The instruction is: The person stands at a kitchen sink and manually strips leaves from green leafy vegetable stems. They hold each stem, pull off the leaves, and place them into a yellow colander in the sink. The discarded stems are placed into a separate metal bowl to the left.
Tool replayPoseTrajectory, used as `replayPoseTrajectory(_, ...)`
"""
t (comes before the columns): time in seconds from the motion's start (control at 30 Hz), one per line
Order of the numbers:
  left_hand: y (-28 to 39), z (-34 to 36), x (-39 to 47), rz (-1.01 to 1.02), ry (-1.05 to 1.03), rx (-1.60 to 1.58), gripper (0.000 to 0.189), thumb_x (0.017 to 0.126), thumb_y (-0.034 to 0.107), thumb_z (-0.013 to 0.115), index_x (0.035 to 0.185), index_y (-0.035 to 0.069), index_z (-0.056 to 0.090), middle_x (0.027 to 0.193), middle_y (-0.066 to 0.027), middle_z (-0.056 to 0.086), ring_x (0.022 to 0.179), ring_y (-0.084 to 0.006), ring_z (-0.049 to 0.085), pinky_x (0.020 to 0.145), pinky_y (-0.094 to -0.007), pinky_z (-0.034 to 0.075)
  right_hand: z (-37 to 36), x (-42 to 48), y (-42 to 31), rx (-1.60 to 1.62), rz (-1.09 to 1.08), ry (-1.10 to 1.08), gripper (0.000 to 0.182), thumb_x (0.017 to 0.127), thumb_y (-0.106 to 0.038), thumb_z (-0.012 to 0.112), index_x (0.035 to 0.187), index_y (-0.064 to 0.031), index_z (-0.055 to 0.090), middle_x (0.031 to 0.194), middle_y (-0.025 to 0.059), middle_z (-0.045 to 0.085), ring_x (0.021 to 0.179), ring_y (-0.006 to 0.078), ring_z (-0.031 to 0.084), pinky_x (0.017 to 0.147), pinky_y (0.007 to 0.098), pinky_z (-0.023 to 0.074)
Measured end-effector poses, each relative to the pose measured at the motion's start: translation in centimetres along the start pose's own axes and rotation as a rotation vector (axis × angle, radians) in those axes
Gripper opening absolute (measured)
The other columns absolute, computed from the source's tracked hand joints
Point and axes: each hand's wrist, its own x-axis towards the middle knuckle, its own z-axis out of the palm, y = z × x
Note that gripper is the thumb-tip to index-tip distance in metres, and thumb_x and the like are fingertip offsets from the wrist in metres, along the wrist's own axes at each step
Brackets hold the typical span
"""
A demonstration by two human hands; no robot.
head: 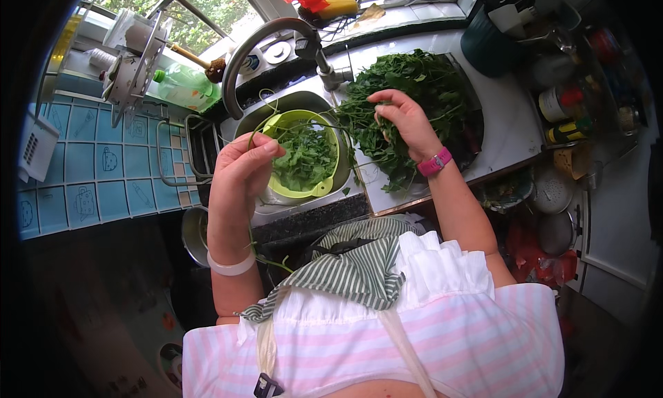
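My left hand (pixel 243 165) pinches a thin green vine stem (pixel 252 232) between thumb and fingers, left of the lime-green plastic basin (pixel 335 157). The stem trails down past my wrist. Picked leafy greens (pixel 305 157) lie in the basin, which sits in the steel sink (pixel 344 183). Over the left part of a large pile of leafy vines (pixel 414 76) is my right hand (pixel 401 115), its fingers curled among the stems; whether it grips any is unclear. Some stems stretch from the pile across the basin's rim.
A curved faucet (pixel 274 27) arches over the sink's back. At the left stand a wire rack (pixel 194 149) and a green-tinted plastic bottle (pixel 186 89). A dark green utensil holder (pixel 487 45) is on the white counter (pixel 510 118) at the right, near a shelf of jars.
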Motion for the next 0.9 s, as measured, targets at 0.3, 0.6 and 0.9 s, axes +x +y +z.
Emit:
replayPoseTrajectory(0.3, 0.2, -2.3, -0.7, 0.021, 0.077, -0.062, 0.014, 0.094, 0.017, 0.06, 0.088, 0.004, 0.063, 0.054, 0.0088, 0.038, 0.044, -0.001, 0.026, 0.043, -0.0208, 0.016, 3.5, -1.4, -0.1, -0.209, 0.002, -0.549, 0.02, 0.092, -0.013, 0.068, 0.108, -0.0033, 0.074, 0.086, -0.0025, 0.056, 0.082, 0.0093, 0.053, 0.077, 0.0251, 0.0441)
replayPoseTrajectory(0.6, -0.3, -5.4, -2.8, 0.043, 0.192, -0.079, 0.013, 0.095, 0.018, 0.058, 0.09, 0.006, 0.062, 0.054, 0.0096, 0.037, 0.042, -0.001, 0.024, 0.042, -0.0213, 0.016, 6.4, -2.5, 1.9, 0.306, 0.345, -0.489, 0.023, 0.09, -0.011, 0.063, 0.109, -0.0001, 0.069, 0.105, 0.0105, 0.071, 0.093, 0.0152, 0.068, 0.083, 0.0287, 0.055)
replayPoseTrajectory(0.9, -0.9, -8.2, -5.7, 0.081, 0.316, 0.022, 0.014, 0.092, 0.014, 0.062, 0.085, 0.003, 0.066, 0.055, 0.0093, 0.041, 0.044, 0.0, 0.025, 0.044, -0.0201, 0.016, 10.3, 0.2, 5.9, -0.17, 0.145, -0.431, 0.018, 0.092, -0.011, 0.062, 0.101, 0.0011, 0.072, 0.09, 0.0034, 0.07, 0.079, 0.0066, 0.06, 0.073, 0.0223, 0.0493)
